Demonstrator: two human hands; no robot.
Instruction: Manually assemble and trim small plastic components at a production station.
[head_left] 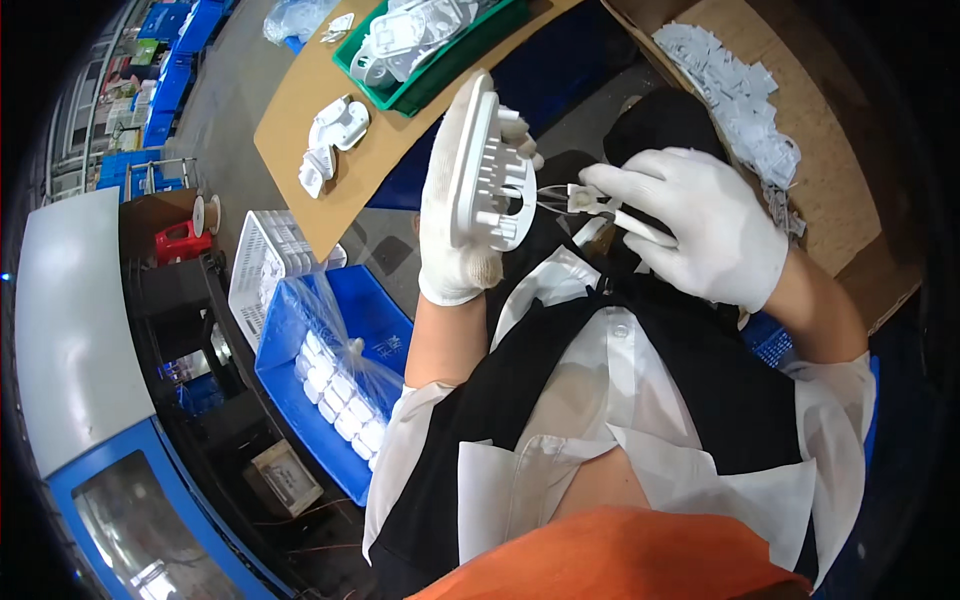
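- The left hand (455, 215), in a white glove, is closed around a white plastic moulded part (487, 170). It holds the part upright in front of the chest, with the ribs and pegs of the part turned to the right.
- The right hand (700, 225), also in a white glove, is closed on a small cutting tool with white handles (600, 205). The metal tip of the tool touches the right edge of the moulded part, near its lower half.
- Both hands are close together above the person's lap, between two cardboard-covered tables.
- On the cardboard table (300, 130) to the upper left lie some loose white parts (335, 140) and a green tray (430, 75) filled with similar parts.
- On the cardboard at the upper right (840, 190) lies a pile of small white plastic pieces (740, 95).
- Low at the left stands a blue crate (300, 390) with a clear bag and rows of white parts inside, and just beside it a white basket (262, 265).
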